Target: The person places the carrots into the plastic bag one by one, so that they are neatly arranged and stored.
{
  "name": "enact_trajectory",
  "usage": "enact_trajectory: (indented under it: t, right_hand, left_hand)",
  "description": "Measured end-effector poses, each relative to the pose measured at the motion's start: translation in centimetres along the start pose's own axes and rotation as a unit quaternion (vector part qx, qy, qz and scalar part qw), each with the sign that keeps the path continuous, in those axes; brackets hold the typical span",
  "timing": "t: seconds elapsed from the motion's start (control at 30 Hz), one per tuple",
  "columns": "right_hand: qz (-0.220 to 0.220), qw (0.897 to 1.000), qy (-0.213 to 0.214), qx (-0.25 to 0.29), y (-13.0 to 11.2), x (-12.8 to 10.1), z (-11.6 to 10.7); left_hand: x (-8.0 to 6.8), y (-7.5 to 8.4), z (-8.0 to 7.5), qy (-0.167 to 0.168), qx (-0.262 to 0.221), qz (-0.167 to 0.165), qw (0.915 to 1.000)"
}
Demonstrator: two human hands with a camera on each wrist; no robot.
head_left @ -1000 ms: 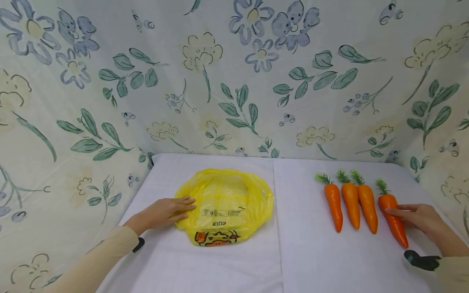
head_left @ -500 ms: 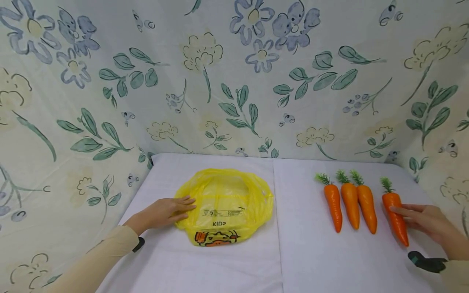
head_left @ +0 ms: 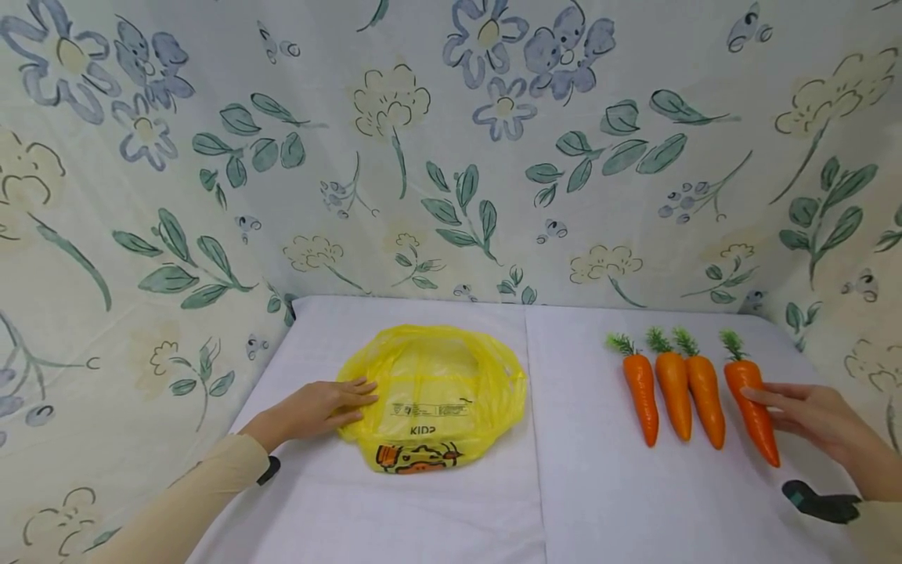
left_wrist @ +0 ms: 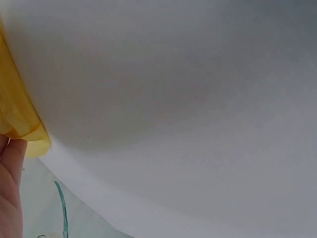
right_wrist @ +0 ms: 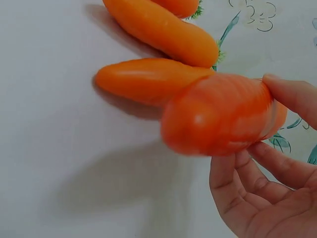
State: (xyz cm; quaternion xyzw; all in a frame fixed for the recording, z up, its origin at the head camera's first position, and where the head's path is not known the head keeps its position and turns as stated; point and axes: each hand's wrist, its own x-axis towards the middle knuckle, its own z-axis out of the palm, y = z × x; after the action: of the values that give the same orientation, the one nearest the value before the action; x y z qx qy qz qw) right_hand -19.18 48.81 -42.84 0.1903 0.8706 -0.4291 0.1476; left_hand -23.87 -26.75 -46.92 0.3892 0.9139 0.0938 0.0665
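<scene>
The left hand [head_left: 320,409], fingers extended, rests on the left edge of a yellow plastic bag [head_left: 431,392] lying on the white tablecloth [head_left: 479,513]. Farther right lie three carrots [head_left: 674,395]; beside them, the right hand [head_left: 813,415] pinches a fourth carrot [head_left: 758,427], raised above the cloth, between thumb and fingers.

On inspection I count four carrots [head_left: 674,403]: three lying on the table [head_left: 620,501] and one held in the right hand [head_left: 810,415]. Leafy green tops [head_left: 730,345] number four, one to each carrot. One yellow plastic bag [head_left: 430,392] is present. With the left hand [head_left: 324,407] included, hands total two. Beige sleeves [head_left: 183,493] number two, one per arm. Dark wrist bands [head_left: 820,503] number two, likewise one per arm. The table counts as one. The floral hangings [head_left: 486,207] I cannot number; separate pieces are indistinguishable.
</scene>
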Motion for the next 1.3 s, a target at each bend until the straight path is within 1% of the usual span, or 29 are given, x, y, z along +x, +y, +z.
enact_trajectory:
  t: [0.23,0.4,0.77,1.07,1.3]
  right_hand:
    - [-0.022,1.000,-0.019,-0.010,-1.8,-1.1,0.6]
    - [-0.037,0.999,-0.035,-0.014,-2.7,-1.6,0.9]
    - [-0.071,0.996,-0.049,-0.013,-3.8,-2.2,1.9]
    - [-0.073,0.996,-0.050,-0.019,-4.7,-2.6,2.8]
    - [-0.088,0.994,-0.066,-0.022,-5.4,-3.1,3.7]
  left_hand:
    - [0.0,0.2,-0.2,0.002,0.000,0.006,1.0000]
    - [0.1,0.2,-0.3,0.000,-0.004,0.003,1.0000]
    - [0.1,0.0,-0.2,-0.002,0.002,0.003,1.0000]
    - [0.1,0.2,-0.3,-0.006,0.001,-0.001,1.0000]
    - [0.1,0.2,-0.3,-0.002,0.004,0.005,1.0000]
